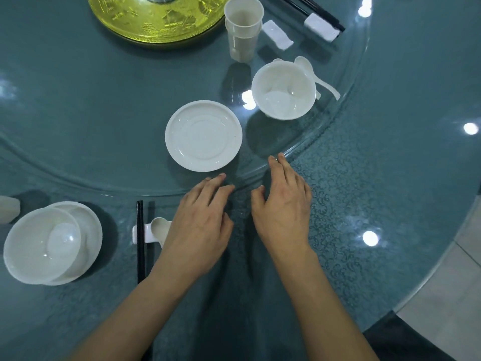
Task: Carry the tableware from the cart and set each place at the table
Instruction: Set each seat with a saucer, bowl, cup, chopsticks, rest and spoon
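Got both hands palm-down over the near rim of the table (390,204): left hand (200,225) and right hand (283,207) side by side, not touching each other. Fingers loosely spread and a little bent on both, pinching nothing, carrying nothing. Can't tell whether resting on the glass or hovering just above.

Main thing to watch: white saucer (203,136) lying flat on the glass turntable (78,113), just beyond the left fingertips and slightly to their left. Round, so no long axis to line up with. Nearer the left hand, so would guess a short forward reach from that side.

Then the small bowl (283,89) further up the turntable, ahead of the right fingertips and well apart from them — closer to the right hand. Looks empty apart from glare. White spoon (304,64), maybe two, tucked right behind it, handle running out to the right. Stacked cups (243,27) upright past that, nothing visible in the top one.

Over on the left, what looks like a finished place: big bowl (41,246) sitting off-centre on a plate (88,230), empty too. Black chopsticks (139,230) across a white rest (149,234), long axis pointing straight away from the body.
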`<state>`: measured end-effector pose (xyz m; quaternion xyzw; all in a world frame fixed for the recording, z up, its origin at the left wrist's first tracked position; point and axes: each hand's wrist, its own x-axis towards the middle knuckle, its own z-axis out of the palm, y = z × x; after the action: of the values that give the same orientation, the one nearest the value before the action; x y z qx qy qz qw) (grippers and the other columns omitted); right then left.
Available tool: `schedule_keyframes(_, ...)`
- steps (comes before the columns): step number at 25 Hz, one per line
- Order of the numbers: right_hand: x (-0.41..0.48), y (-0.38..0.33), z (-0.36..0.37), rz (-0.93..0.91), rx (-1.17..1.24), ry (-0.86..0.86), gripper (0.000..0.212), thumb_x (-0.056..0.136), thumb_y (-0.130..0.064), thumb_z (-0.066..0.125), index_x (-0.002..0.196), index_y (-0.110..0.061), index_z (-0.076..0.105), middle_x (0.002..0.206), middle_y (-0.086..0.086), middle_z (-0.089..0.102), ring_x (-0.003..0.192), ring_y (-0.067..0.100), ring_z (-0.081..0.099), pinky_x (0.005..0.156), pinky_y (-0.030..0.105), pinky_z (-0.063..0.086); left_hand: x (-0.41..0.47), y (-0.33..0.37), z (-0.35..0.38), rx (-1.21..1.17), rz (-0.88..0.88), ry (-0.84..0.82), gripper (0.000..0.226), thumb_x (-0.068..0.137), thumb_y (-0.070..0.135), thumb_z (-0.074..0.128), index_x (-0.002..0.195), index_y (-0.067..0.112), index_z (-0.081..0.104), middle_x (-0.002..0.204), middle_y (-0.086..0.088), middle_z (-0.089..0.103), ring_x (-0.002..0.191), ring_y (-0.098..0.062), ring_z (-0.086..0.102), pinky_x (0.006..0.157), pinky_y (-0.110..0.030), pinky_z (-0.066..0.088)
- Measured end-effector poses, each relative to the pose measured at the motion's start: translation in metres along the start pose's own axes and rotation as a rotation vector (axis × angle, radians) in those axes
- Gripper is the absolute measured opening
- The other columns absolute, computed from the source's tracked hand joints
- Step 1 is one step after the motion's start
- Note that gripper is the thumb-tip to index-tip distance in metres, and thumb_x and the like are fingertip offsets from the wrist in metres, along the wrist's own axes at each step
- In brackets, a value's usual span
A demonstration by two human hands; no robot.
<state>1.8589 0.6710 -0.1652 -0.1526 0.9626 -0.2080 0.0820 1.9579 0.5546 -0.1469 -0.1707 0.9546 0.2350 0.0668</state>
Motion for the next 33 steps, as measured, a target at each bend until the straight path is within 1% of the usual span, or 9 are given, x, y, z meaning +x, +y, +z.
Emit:
schedule_keyframes(6, 0.003, 0.003, -0.021, -0.009, 0.022, -0.078, 0.056, 0.095, -0.025, 0.054, 0.150, -0.018, 0.043, 0.158, 0.001, 0.042, 0.145, 0.020, 0.038, 0.119, 0.044, 0.026, -0.001, 0.010, -0.005, 0.024, -0.025, -0.038, 0.051, 0.093, 0.016, 0.055, 0.144, 0.019, 0.048, 0.160, -0.003, 0.036, 0.148, -0.025, 0.032, 0.119, -0.040, 0.028)
schedule_keyframes(10, -0.012, -0.002, -0.052, -0.012, 0.035, -0.045, 0.054, 0.094, -0.025, 0.055, 0.147, -0.018, 0.046, 0.152, 0.001, 0.049, 0.140, 0.021, 0.044, 0.116, 0.044, 0.029, -0.007, 0.027, -0.026, 0.025, -0.012, -0.014, 0.045, 0.096, 0.021, 0.053, 0.141, 0.022, 0.051, 0.150, -0.001, 0.046, 0.142, -0.024, 0.038, 0.114, -0.042, 0.032)
schedule_keyframes(13, -0.035, -0.004, -0.080, 0.003, 0.049, -0.039, 0.049, 0.094, -0.026, 0.056, 0.142, -0.017, 0.053, 0.142, 0.003, 0.057, 0.128, 0.026, 0.051, 0.109, 0.045, 0.035, -0.018, 0.044, -0.044, 0.029, 0.044, -0.027, 0.042, 0.095, 0.023, 0.055, 0.137, 0.022, 0.054, 0.139, 0.001, 0.054, 0.131, -0.024, 0.046, 0.109, -0.042, 0.035)
schedule_keyframes(16, -0.062, -0.002, -0.108, 0.063, 0.079, -0.019, 0.044, 0.095, -0.027, 0.057, 0.137, -0.016, 0.057, 0.135, 0.005, 0.060, 0.122, 0.028, 0.055, 0.105, 0.046, 0.038, -0.032, 0.062, -0.062, 0.037, 0.108, -0.066, 0.039, 0.096, 0.026, 0.055, 0.134, 0.021, 0.057, 0.133, -0.001, 0.056, 0.123, -0.029, 0.050, 0.107, -0.045, 0.039)
schedule_keyframes(20, -0.110, 0.003, -0.144, 0.165, 0.131, 0.029, 0.042, 0.095, -0.029, 0.056, 0.135, -0.016, 0.059, 0.134, 0.005, 0.062, 0.121, 0.030, 0.057, 0.106, 0.048, 0.042, -0.060, 0.090, -0.086, 0.046, 0.196, -0.114, 0.037, 0.098, 0.032, 0.051, 0.134, 0.023, 0.057, 0.133, -0.002, 0.055, 0.124, -0.030, 0.048, 0.108, -0.044, 0.036)
schedule_keyframes(26, -0.178, 0.012, -0.187, 0.328, 0.153, 0.102, 0.041, 0.099, -0.033, 0.053, 0.138, -0.019, 0.056, 0.134, 0.003, 0.061, 0.124, 0.025, 0.055, 0.109, 0.045, 0.039, -0.099, 0.128, -0.102, 0.026, 0.354, -0.170, 0.035, 0.097, 0.037, 0.051, 0.127, 0.025, 0.061, 0.129, -0.003, 0.061, 0.121, -0.031, 0.053, 0.107, -0.046, 0.038)
schedule_keyframes(29, -0.211, 0.020, -0.206, 0.409, 0.170, 0.154, 0.040, 0.100, -0.033, 0.052, 0.137, -0.020, 0.057, 0.134, 0.002, 0.061, 0.124, 0.022, 0.055, 0.108, 0.043, 0.040, -0.115, 0.155, -0.103, 0.046, 0.465, -0.198, 0.040, 0.096, 0.043, 0.043, 0.126, 0.025, 0.063, 0.128, -0.003, 0.063, 0.119, -0.032, 0.054, 0.105, -0.046, 0.040)
schedule_keyframes(33, -0.249, 0.032, -0.223, 0.498, 0.195, 0.206, 0.040, 0.100, -0.034, 0.052, 0.136, -0.020, 0.058, 0.133, 0.004, 0.060, 0.123, 0.025, 0.055, 0.108, 0.045, 0.040, -0.135, 0.188, -0.103, 0.066, 0.576, -0.225, 0.035, 0.098, 0.038, 0.050, 0.128, 0.025, 0.062, 0.128, -0.004, 0.062, 0.119, -0.031, 0.053, 0.105, -0.043, 0.038)
